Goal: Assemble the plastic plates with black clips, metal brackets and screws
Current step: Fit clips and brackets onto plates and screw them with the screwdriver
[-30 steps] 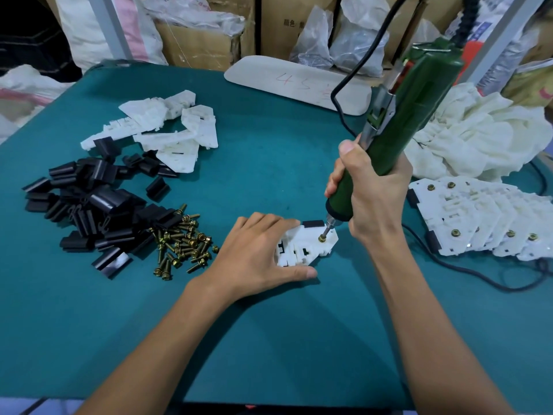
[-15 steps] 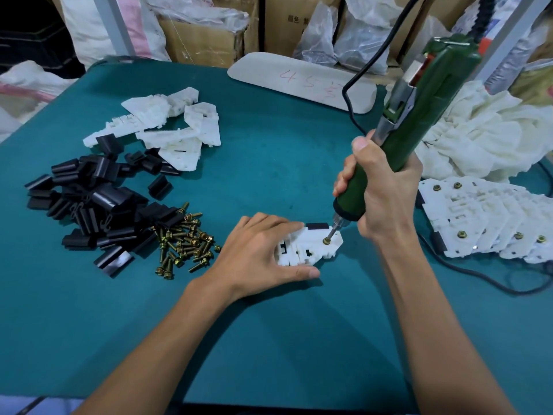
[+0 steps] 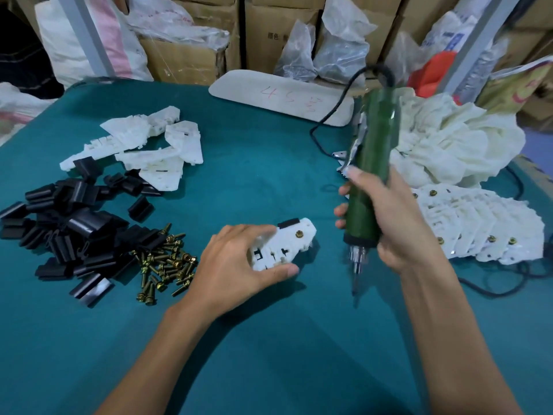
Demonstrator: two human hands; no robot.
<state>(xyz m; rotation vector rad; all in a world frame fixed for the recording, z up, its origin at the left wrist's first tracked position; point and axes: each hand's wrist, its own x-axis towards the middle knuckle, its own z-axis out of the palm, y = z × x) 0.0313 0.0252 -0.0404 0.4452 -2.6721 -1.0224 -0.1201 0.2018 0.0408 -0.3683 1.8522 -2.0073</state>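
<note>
White plastic plate (image 3: 281,247) lies on the teal tabletop (image 3: 263,175), brass screw (image 3: 298,234) seated, the left hand (image 3: 236,265) pinching it between thumb and fingers. The right hand (image 3: 389,217) wraps the green screwdriver (image 3: 374,163), bit clear of the plate. Fastening looks done; next, likely, the plate joins the finished stack (image 3: 484,229).

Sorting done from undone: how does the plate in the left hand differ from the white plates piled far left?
The held plate carries a black clip and a brass screw; the piled plates show neither. The left hand grips the held plate; the piled plates lie loose and overlapping. Both are white plastic.
</note>
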